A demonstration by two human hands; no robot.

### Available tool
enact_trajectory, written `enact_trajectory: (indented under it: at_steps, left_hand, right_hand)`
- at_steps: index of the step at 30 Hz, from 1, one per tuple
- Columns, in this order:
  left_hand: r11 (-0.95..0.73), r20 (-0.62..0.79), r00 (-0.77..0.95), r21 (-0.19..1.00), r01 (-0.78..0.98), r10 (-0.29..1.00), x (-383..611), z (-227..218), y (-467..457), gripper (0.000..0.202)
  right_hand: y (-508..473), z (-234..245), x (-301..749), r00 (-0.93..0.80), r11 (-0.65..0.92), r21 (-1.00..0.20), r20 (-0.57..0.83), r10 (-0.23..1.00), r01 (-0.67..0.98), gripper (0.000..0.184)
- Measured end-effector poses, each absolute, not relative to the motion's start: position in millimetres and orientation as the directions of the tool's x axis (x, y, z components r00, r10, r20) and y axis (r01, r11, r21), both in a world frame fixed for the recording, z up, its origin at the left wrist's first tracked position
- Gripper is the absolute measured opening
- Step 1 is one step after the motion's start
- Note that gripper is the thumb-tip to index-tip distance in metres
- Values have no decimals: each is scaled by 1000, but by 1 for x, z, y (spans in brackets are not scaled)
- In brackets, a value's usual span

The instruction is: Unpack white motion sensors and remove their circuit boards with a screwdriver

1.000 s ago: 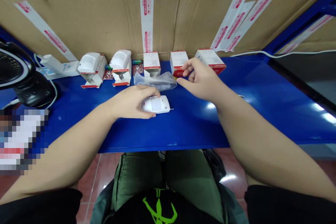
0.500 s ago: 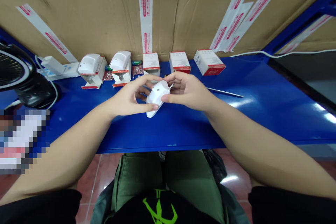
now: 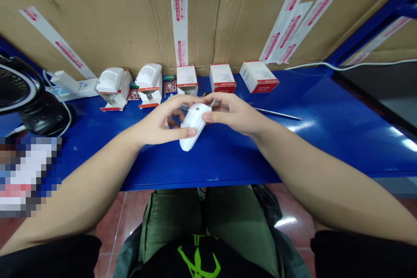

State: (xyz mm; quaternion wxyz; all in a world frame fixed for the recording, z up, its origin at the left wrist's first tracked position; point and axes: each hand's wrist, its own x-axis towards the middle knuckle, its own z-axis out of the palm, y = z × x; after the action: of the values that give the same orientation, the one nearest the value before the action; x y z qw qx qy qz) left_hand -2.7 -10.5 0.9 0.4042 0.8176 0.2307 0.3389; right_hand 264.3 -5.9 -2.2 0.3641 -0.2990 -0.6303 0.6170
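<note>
Both of my hands hold a white plastic motion sensor [image 3: 193,124] up above the blue table, its long body tilted with the lower end toward me. My left hand [image 3: 159,122] grips its left side, and the fingertips of my right hand [image 3: 231,113] press on its upper right side. A thin metal pin [image 3: 212,103] sticks out from the sensor's top end. Its underside is hidden by my fingers. Behind my hands stand two more white sensors [image 3: 149,79] on open boxes, with several small white boxes [image 3: 222,77] with red edges in the row.
A thin metal rod [image 3: 276,114] lies on the blue table [image 3: 228,165] to my right. Small circuit boards [image 3: 170,87] sit in the back row. A black fan [image 3: 19,91] and a white power strip [image 3: 73,84] are at left, before a taped cardboard wall [image 3: 97,13].
The sensor has risen off the table into both hands and turned more upright. My right hand has moved in from the boxes onto it. A metal rod now shows on the table.
</note>
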Motion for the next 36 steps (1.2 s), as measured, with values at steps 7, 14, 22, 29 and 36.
enact_trajectory:
  at_steps: [7,14,22,29,36]
  left_hand:
    - [-851,520,706,470,235,481,-12,14,-9,50]
    - [-947,535,807,308,90,251,7,11,-24,47]
    - [-936,422,872,335,107,250,14,-2,-21,25]
    - [-889,283,877,365,275,388,8,1,-21,39]
    - [-849,215,878,429,309,428,2,0,-14,41]
  right_hand:
    - [-4,1,261,-533,-347,-925,-217,818,-156,27]
    - [-17,1,250,-511,-278,-957,-281,813,84,14]
    - [16,3,292,-229,296,-509,190,955,808,7]
    - [15,8,287,-6,6,4,-49,999,1000,33]
    - [-2,66,326,-122,116,-44,-204,971,992,29]
